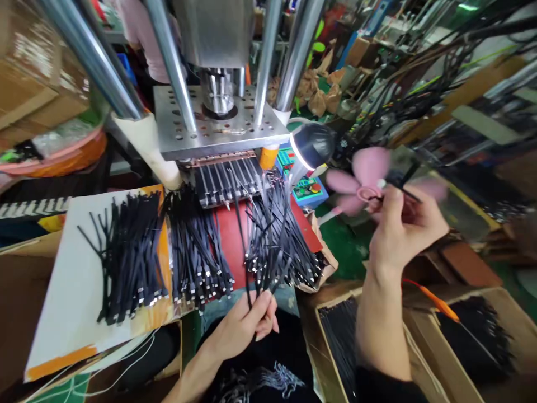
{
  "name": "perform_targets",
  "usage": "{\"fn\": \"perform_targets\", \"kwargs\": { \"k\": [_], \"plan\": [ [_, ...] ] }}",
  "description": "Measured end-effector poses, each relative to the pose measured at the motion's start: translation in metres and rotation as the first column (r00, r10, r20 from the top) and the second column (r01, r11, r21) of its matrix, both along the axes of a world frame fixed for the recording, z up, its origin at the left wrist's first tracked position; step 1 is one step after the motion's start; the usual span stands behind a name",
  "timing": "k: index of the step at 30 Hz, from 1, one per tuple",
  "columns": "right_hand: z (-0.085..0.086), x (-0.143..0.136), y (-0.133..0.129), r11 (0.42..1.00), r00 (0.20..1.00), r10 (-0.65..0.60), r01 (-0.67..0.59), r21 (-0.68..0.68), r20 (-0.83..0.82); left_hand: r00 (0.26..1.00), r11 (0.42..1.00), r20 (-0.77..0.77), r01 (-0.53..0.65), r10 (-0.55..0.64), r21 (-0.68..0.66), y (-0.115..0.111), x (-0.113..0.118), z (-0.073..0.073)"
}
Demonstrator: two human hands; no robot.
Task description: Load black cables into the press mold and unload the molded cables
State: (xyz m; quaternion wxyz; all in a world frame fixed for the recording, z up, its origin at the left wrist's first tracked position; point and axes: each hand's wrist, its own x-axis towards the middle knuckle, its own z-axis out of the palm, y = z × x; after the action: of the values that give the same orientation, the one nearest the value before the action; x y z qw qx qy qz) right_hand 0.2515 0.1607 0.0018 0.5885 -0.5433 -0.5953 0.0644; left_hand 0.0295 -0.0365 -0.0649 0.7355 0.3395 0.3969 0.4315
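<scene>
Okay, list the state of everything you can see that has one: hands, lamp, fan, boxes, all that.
Left hand, closed on a black cable.
Right hand, raised, pinching a dark strip.
Lamp, lit.
Pink fan, blades blurred; turning or not, can't tell.
Left cable pile, spread on the white board.
Far right box, open, dark contents inside.
Orange-handled tool, not held.

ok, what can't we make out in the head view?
All in the head view:
Dark piece in the right hand: blurred, partly covered by fingers.
How many cables the left hand holds: hidden by its grip and overlap with the pile.
Pink fan: partly behind the right hand.
Control box lettering: too small.
Press: top cut off by upper edge.
</scene>
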Motion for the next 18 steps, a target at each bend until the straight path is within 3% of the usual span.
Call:
{"fn": "perform_targets", "kwargs": {
  "k": [1, 2, 4, 5, 7, 9, 10, 12, 14, 15, 16, 18],
  "plan": [
    [-0.019, 0.024, -0.006, 0.994, 0.994, -0.077, 0.071, -0.081, -0.075, 1.000, 1.000, 0.016, 0.027, -0.027, -0.011, 0.000, -0.001, -0.002],
    [-0.039, 0.047, -0.019, 0.963, 0.995, -0.070, 0.047, -0.265, -0.077, 0.999, 0.999, 0.026, 0.043, -0.043, -0.020, 0.000, -0.003, -0.004],
    [-0.076, 0.086, -0.060, 0.752, 0.995, -0.076, 0.013, -0.659, -0.067, 0.998, 0.997, 0.007, 0.063, -0.063, -0.032, 0.000, -0.007, -0.006],
    [-0.090, 0.098, -0.086, 0.656, 0.988, -0.124, 0.013, -0.755, -0.090, 0.996, 0.996, -0.026, 0.080, -0.081, -0.026, 0.000, -0.009, -0.005],
    [-0.105, 0.104, -0.134, 0.533, 0.967, -0.133, -0.115, -0.838, -0.217, 0.980, 0.988, -0.128, 0.155, -0.151, 0.021, -0.001, -0.017, 0.001],
    [-0.103, 0.085, -0.165, 0.390, 0.892, 0.005, -0.418, -0.821, -0.452, 0.936, 0.953, -0.238, 0.289, -0.260, 0.093, 0.000, -0.027, 0.012],
    [-0.098, 0.068, -0.172, 0.297, 0.802, 0.089, -0.587, -0.753, -0.590, 0.906, 0.922, -0.272, 0.367, -0.325, 0.122, 0.000, -0.032, 0.017],
    [-0.084, 0.023, -0.170, 0.137, 0.540, 0.185, -0.841, -0.523, -0.821, 0.839, 0.841, -0.263, 0.522, -0.476, 0.144, 0.000, -0.043, 0.025],
    [-0.072, -0.028, -0.157, 0.052, 0.308, 0.167, -0.951, -0.304, -0.936, 0.770, 0.753, -0.191, 0.637, -0.609, 0.165, -0.005, -0.057, 0.025],
    [-0.068, -0.053, -0.150, 0.009, 0.233, 0.128, -0.972, -0.234, -0.964, 0.741, 0.717, -0.166, 0.672, -0.651, 0.185, -0.009, -0.066, 0.023],
    [-0.064, -0.077, -0.145, -0.047, 0.187, 0.083, -0.980, -0.191, -0.979, 0.723, 0.695, -0.159, 0.691, -0.673, 0.201, -0.015, -0.075, 0.020],
    [-0.059, -0.120, -0.135, -0.196, 0.158, 0.031, -0.967, -0.161, -0.987, 0.740, 0.722, -0.167, 0.672, -0.651, 0.165, -0.032, -0.096, 0.013]
  ]
}}
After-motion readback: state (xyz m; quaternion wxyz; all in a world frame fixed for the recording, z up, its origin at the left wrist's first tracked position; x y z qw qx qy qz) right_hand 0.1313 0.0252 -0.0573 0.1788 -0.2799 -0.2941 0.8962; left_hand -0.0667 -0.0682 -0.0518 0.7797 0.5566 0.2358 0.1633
